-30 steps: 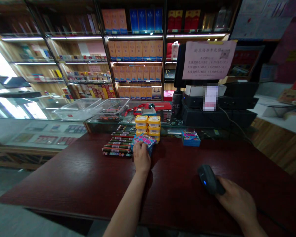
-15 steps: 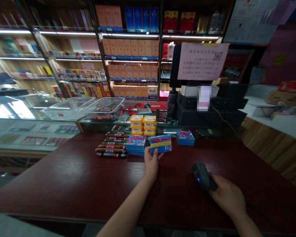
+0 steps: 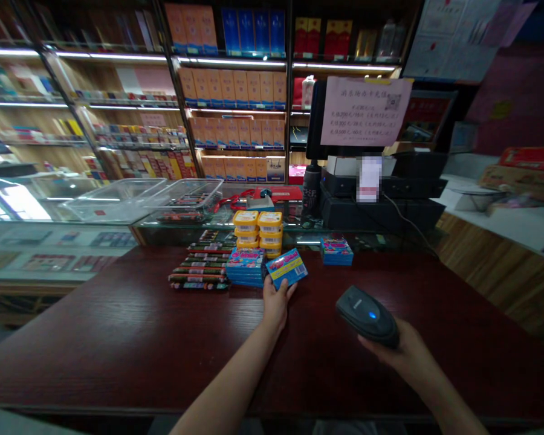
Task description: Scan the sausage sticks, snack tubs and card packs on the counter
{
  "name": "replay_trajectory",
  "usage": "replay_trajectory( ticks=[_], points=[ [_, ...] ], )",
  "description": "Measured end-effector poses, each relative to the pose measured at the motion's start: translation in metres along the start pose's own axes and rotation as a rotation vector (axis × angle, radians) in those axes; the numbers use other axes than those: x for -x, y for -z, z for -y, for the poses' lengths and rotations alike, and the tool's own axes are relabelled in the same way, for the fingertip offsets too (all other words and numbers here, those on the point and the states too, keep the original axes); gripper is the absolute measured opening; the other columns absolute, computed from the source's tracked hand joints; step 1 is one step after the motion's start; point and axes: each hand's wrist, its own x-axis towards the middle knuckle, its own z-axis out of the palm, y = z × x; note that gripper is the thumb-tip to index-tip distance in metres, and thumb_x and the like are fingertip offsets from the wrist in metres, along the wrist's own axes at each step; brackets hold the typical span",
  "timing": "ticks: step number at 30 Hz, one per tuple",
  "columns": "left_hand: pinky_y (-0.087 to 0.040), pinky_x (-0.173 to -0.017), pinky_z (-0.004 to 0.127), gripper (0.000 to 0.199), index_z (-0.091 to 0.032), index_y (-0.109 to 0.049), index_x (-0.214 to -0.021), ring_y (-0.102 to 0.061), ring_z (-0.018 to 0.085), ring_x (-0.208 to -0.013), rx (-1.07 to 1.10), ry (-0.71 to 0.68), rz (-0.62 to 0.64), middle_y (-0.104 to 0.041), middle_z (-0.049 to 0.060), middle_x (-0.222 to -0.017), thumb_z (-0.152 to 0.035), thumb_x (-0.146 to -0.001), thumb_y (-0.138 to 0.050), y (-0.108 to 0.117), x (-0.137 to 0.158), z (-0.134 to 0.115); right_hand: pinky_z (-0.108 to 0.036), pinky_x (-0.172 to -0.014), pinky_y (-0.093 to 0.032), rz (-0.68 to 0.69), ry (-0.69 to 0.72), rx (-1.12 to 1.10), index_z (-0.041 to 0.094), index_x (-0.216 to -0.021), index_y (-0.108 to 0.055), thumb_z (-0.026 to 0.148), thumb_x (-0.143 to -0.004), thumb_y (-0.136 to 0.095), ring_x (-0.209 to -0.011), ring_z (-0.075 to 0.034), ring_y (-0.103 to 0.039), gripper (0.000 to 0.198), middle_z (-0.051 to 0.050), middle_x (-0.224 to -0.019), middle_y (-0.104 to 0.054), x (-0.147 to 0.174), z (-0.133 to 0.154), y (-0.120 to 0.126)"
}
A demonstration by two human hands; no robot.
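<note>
Tilted up above the counter, a small blue box (image 3: pixel 287 268) with a yellow band and a barcode is pinched in my left hand (image 3: pixel 275 302). My right hand (image 3: pixel 403 347) is wrapped round a black barcode scanner (image 3: pixel 367 315) with a lit blue light; its head points left, toward the box. Just left of the held box is a stack of similar blue boxes (image 3: pixel 245 269). A second, smaller stack of blue boxes (image 3: pixel 336 251) stands to the right. Behind them are piled yellow-lidded tubs (image 3: pixel 258 229). Dark stick-shaped packs (image 3: pixel 202 269) lie in a row at the left.
The dark red wooden counter (image 3: pixel 131 344) meets a glass display case (image 3: pixel 68 254) at the back left. Clear plastic bins (image 3: pixel 118 199) sit on the glass. A monitor with a pink paper notice (image 3: pixel 365 112) stands at the back right, above black machines (image 3: pixel 381 211). Stocked shelves line the wall.
The scanner has come up and turned to the left, showing its top. The blue box in my left hand has tilted and shifted slightly left; the view has turned a little right.
</note>
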Motion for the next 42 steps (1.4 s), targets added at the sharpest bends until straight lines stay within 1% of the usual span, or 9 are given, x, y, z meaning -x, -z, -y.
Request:
replay_trajectory(
  ticks=[7,13,16,19,22,28,32,38,42],
  points=[
    [-0.05,-0.094,0.047,0.044,-0.023,-0.052,-0.105,-0.057,0.023,-0.112,-0.011,-0.005,-0.014,-0.061,0.005,-0.113,-0.025,-0.067,-0.075,-0.006,0.002,-0.003,-0.026,-0.048,-0.047,0.028,-0.056,0.021,0.017,-0.083,-0.066,0.044,-0.065,-0.068,-0.059,-0.02,-0.062,0.032,0.0,-0.054,-0.063,0.002,0.003,0.002],
    [-0.051,-0.091,0.045,0.049,-0.021,-0.05,-0.106,-0.062,0.019,-0.099,0.006,0.004,0.005,-0.063,0.004,-0.107,-0.03,-0.066,-0.077,-0.003,0.001,-0.002,-0.031,-0.071,-0.052,0.032,0.007,0.09,0.018,-0.09,-0.066,0.041,-0.069,-0.063,-0.083,-0.023,-0.067,0.031,-0.007,-0.087,-0.073,0.001,-0.003,0.006],
    [-0.052,-0.089,0.044,0.051,-0.02,-0.049,-0.105,-0.063,0.019,-0.097,0.005,-0.003,0.023,-0.063,0.004,-0.104,-0.031,-0.064,-0.077,-0.003,0.001,-0.002,-0.031,-0.07,-0.049,0.052,0.034,0.382,0.021,-0.098,-0.064,0.036,-0.072,-0.06,-0.087,-0.024,-0.067,0.031,-0.008,-0.094,-0.072,-0.004,-0.012,0.014],
    [-0.053,-0.085,0.04,0.056,-0.019,-0.049,-0.106,-0.064,0.018,-0.091,-0.063,-0.026,0.022,-0.064,0.004,-0.1,-0.031,-0.06,-0.079,-0.003,0.002,-0.001,-0.029,-0.06,-0.043,0.001,-0.035,0.789,0.026,-0.099,-0.064,0.034,-0.074,-0.059,-0.076,-0.025,-0.068,0.027,-0.004,-0.082,-0.072,-0.01,-0.025,0.018],
    [-0.053,-0.079,0.035,0.055,-0.017,-0.051,-0.106,-0.064,0.017,-0.083,-0.217,-0.068,0.016,-0.066,0.004,-0.095,-0.031,-0.06,-0.078,-0.003,0.002,-0.002,-0.028,-0.057,-0.039,-0.026,-0.021,1.012,0.026,-0.096,-0.063,0.034,-0.08,-0.054,-0.072,-0.023,-0.068,0.02,-0.003,-0.078,-0.072,-0.012,-0.041,0.015],
    [-0.049,-0.074,0.028,0.027,-0.016,-0.059,-0.091,-0.06,0.015,-0.075,-0.629,-0.323,0.075,-0.065,0.0,-0.081,-0.027,-0.068,-0.068,-0.017,-0.007,-0.017,-0.029,-0.067,-0.042,-0.082,0.176,1.064,0.022,-0.101,-0.06,0.022,-0.079,-0.053,-0.077,-0.021,-0.066,0.022,-0.003,-0.089,-0.071,-0.009,-0.069,0.012],
    [-0.045,-0.068,0.026,0.013,-0.018,-0.06,-0.084,-0.056,0.014,-0.071,-0.926,-0.553,0.128,-0.062,-0.001,-0.076,-0.023,-0.073,-0.062,-0.042,-0.024,-0.029,-0.03,-0.067,-0.042,-0.071,0.191,0.993,0.022,-0.099,-0.059,0.024,-0.082,-0.049,-0.077,-0.02,-0.066,0.019,-0.003,-0.088,-0.07,-0.011,-0.074,0.013],
    [-0.041,-0.076,0.032,0.014,-0.019,-0.061,-0.092,-0.054,0.02,-0.088,-1.539,-0.955,0.496,-0.061,0.006,-0.09,-0.016,-0.081,-0.053,-0.088,-0.053,-0.026,-0.028,-0.067,-0.041,-0.064,0.13,0.972,0.024,-0.099,-0.06,0.019,-0.079,-0.05,-0.077,-0.018,-0.065,0.023,-0.001,-0.088,-0.071,-0.012,-0.069,0.011],
    [-0.037,-0.074,0.036,0.017,-0.019,-0.061,-0.091,-0.051,0.023,-0.088,-1.827,-1.09,0.696,-0.061,0.009,-0.091,-0.02,-0.089,-0.045,-0.115,-0.066,-0.004,-0.028,-0.069,-0.041,-0.046,0.109,0.969,0.023,-0.095,-0.06,0.019,-0.079,-0.051,-0.078,-0.018,-0.065,0.019,0.0,-0.085,-0.07,-0.013,-0.063,0.01]
  ],
)
